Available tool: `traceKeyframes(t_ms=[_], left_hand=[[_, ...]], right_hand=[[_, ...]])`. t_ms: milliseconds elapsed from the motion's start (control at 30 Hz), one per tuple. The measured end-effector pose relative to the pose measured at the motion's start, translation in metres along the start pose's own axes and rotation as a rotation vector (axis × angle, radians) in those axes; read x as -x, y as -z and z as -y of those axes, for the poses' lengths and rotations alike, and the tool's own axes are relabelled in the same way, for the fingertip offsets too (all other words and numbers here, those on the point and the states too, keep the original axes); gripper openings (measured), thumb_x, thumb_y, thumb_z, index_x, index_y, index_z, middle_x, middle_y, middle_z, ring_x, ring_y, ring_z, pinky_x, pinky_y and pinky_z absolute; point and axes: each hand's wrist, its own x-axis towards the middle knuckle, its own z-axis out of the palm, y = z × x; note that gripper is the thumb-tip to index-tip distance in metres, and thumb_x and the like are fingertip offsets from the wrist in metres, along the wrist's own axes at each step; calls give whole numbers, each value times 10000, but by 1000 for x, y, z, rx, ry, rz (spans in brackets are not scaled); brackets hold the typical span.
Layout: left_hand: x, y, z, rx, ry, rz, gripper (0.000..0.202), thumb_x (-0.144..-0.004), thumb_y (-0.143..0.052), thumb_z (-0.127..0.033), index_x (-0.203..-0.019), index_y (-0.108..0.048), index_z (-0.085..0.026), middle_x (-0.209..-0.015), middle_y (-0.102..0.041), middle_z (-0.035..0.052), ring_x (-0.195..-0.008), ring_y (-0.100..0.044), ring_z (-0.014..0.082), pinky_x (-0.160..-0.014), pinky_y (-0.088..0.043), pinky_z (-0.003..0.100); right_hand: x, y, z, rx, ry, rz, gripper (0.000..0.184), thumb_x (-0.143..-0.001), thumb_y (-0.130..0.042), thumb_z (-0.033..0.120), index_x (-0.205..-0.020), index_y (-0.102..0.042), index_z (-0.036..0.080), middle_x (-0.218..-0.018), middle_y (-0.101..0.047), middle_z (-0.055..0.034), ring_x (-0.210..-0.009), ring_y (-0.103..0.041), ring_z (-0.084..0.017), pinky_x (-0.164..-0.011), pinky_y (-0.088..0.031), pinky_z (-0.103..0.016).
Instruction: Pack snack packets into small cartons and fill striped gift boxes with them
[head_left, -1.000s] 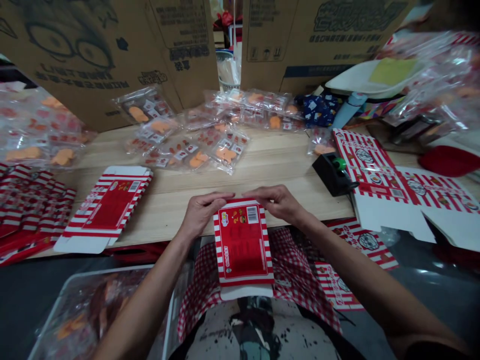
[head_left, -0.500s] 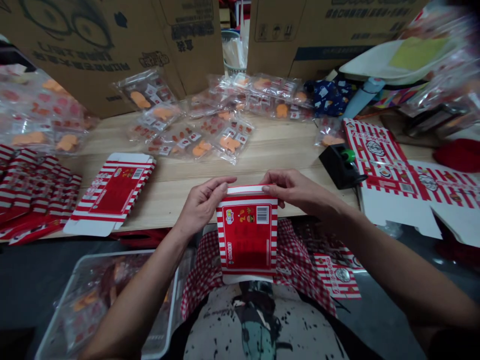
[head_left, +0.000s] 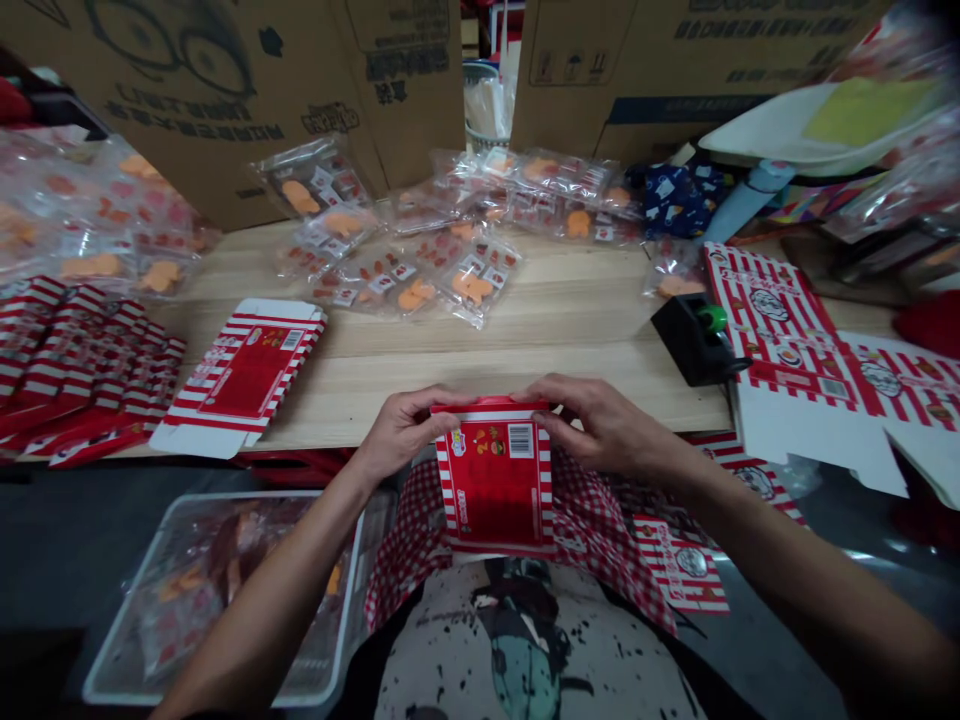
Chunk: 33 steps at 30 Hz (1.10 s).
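A red and white striped cardboard box (head_left: 495,490) stands against my body at the table's front edge, its barcode side facing up. My left hand (head_left: 405,430) pinches its upper left corner, thumb on the printed face. At the upper right corner, my right hand (head_left: 592,420) grips it with the thumb in front and the fingers behind. The top edge between the hands shows red, and the fingers behind it are partly hidden. A similar flat box (head_left: 251,370) lies on the table to the left.
Clear bags with orange pieces (head_left: 412,290) lie across the wooden table (head_left: 375,370). A black tape dispenser (head_left: 694,340) sits right, beside striped card sheets (head_left: 772,310). Folded striped boxes (head_left: 82,350) are stacked left. A plastic bin (head_left: 105,650) holds bags below. Large cartons (head_left: 300,60) stand behind.
The white flap strip along the box's top has folded over, and a red edge now shows there. Both hands have moved slightly lower, toward my body. The view has shifted a little.
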Motion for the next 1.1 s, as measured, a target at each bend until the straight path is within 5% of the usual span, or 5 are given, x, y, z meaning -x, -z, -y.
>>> traceKeyframes(t_ms=[300,400,633,867,1100], left_hand=[[-17,-6,-56,-225,29,14,314,-780,-803,-469,-1008,-841,-257,-992,-812,62,-838,-747,221,-713,-586,258],[-27,1,-61,-304,92,-138,364,-708,-817,-557,-930,-850,-270,-978,-820,47,-860,-763,278,-742,-633,331],[-43,8,-40,-243,232,-331,362,-550,-863,-632,-784,-832,-359,-864,-819,-15,-839,-774,327,-686,-675,441],[-50,-18,-39,-106,289,-253,431,-510,-919,-541,-810,-845,-241,-895,-821,66,-805,-775,257,-694,-643,264],[-54,-11,-43,-81,257,-268,383,-589,-923,-480,-852,-808,-226,-812,-803,10,-587,-680,161,-504,-566,211]], right_hand=[[-17,-16,8,-271,-88,-309,58,-875,-612,160,-841,-654,182,-758,-646,15,-695,-577,-120,-644,-447,-241],[-21,17,-22,-224,-130,-188,188,-928,-569,168,-1054,-706,199,-921,-707,-12,-770,-632,-121,-695,-500,-243],[59,117,-129,390,-837,-680,661,-785,-682,134,-1422,-507,106,-1331,-589,-246,-1298,-496,-447,-1087,-385,-621],[75,83,-151,252,-837,-688,829,-737,-741,211,-1484,-400,97,-1426,-534,-255,-1345,-489,-408,-1121,-399,-534],[88,95,-153,-170,-1014,-742,233,-848,-692,391,-906,-632,173,-710,-661,-55,-659,-691,-219,-508,-504,-265]])
